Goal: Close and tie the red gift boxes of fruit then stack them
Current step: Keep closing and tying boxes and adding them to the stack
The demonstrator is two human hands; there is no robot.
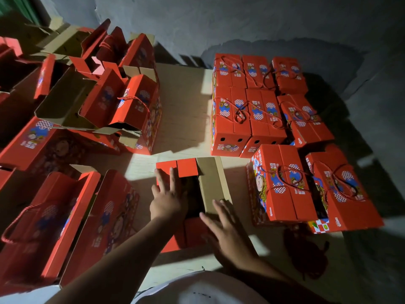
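Now, open red box [190,170] sits on floor right in front of me, between two groups of boxes. My left hand [167,197] flat, fingers straight, pressing left red flap down. My right hand [228,231] flat too, fingers spread, on brown flap [211,183] to fold it over. Middle gap dark, inside hard to see. Tied boxes [247,104] packed close on right, cords looped on top, ready for stacking. Open boxes [122,102] wait on left.
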